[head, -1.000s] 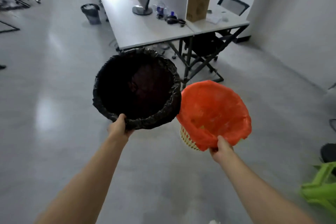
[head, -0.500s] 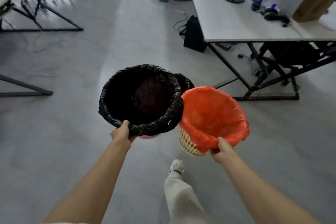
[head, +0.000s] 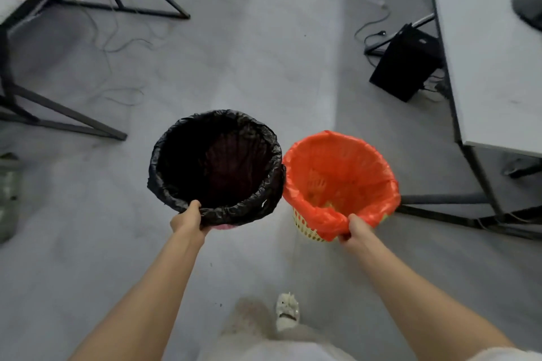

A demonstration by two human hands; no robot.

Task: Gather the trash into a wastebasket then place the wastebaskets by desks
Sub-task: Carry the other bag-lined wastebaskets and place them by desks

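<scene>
**Two lined wastebaskets carried above an office floor**

Nearest the viewer, a pale shoe [head: 288,312] steps onto the grey floor [head: 249,67], below and slightly left of the orange-lined basket. Both bare forearms reach forward from the bottom edge. The left hand [head: 189,218] grips the near rim of the black-lined wastebasket [head: 215,165], thumb over the liner and fingers curled beneath; a sliver of pink basket wall shows under the bag beside that hand. The right hand [head: 353,228] pinches the near rim of the orange-lined wastebasket [head: 340,182], whose yellow lattice wall shows below the bag. The two baskets are held side by side, rims touching, the black one left of the orange one; both openings face up. What lies inside the black one cannot be made out. Right of the orange basket stands a white desk [head: 492,67] on dark metal legs. Beyond the orange basket, beside that desk, a black box [head: 406,67] sits on the floor with cables. Far left of the black basket, dark frame legs [head: 67,117] and loose wires cross the floor.
</scene>
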